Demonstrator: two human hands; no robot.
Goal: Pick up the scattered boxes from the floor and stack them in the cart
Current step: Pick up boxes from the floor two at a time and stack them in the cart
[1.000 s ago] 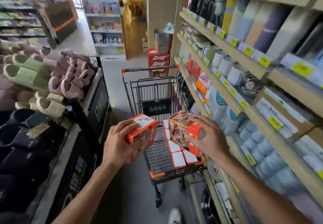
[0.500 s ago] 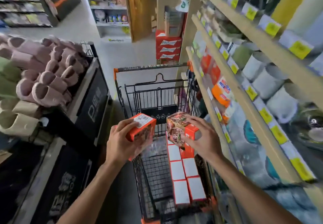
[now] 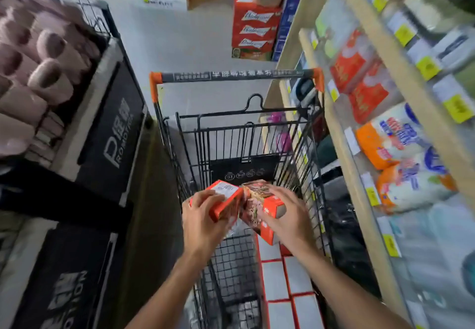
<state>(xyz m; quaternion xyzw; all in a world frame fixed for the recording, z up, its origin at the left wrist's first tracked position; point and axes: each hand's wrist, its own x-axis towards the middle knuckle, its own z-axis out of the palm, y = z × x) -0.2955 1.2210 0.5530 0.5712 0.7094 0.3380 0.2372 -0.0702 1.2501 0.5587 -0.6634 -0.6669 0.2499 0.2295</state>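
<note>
A black wire shopping cart (image 3: 231,133) with orange handle corners stands in the aisle below me. My left hand (image 3: 203,223) grips an orange box (image 3: 226,197) with a white label on its top. My right hand (image 3: 288,218) grips a second orange box (image 3: 259,200) printed with a food picture. Both boxes are side by side, touching, above the cart's basket. Several orange boxes with white faces (image 3: 285,285) lie in two rows along the basket's right side. The cart's wheels and the floor under it are hidden.
A wooden shelf unit (image 3: 359,159) packed with goods and yellow price tags runs close along the cart's right. On the left a black promotion bin (image 3: 108,133) holds pink slippers (image 3: 38,71). Red cartons (image 3: 253,28) are stacked at the aisle's far end.
The view has closed in over the cart and tilted down. Both hands have lowered toward the basket and brought their boxes together until they touch.
</note>
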